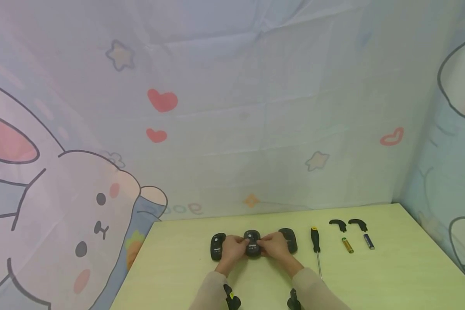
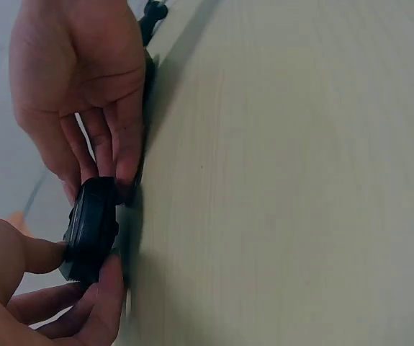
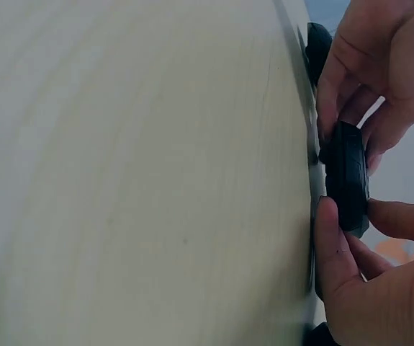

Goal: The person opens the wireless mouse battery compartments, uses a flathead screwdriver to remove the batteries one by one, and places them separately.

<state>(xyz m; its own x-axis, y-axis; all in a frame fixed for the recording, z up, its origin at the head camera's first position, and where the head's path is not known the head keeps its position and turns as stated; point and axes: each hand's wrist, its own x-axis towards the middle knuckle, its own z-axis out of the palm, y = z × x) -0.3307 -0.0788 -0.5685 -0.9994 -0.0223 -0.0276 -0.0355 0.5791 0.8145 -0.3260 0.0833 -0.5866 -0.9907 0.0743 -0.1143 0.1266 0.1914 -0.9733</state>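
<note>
Between both hands is a small rounded black device (image 1: 252, 244) with a glossy face and a pale dot near its top. My left hand (image 1: 233, 249) pinches its left side, thumb on one face and fingers on the other, as the left wrist view shows. From the opposite side my right hand (image 1: 275, 246) pinches the same device (image 3: 349, 176). Its underside faces both wrist cameras only in part, in shadow. A similar black device (image 1: 217, 246) lies just left of the left hand. Another black device (image 1: 289, 240) lies beside the right hand, partly covered by it.
Right of the hands lies a black-and-yellow screwdriver (image 1: 315, 241), its shaft partly behind the right sleeve. Further right are two curved black pieces (image 1: 338, 224) (image 1: 358, 224), a gold-green battery (image 1: 347, 245) and a dark blue battery (image 1: 369, 241). A printed cloth (image 1: 232, 172) hangs behind the table (image 1: 395, 267).
</note>
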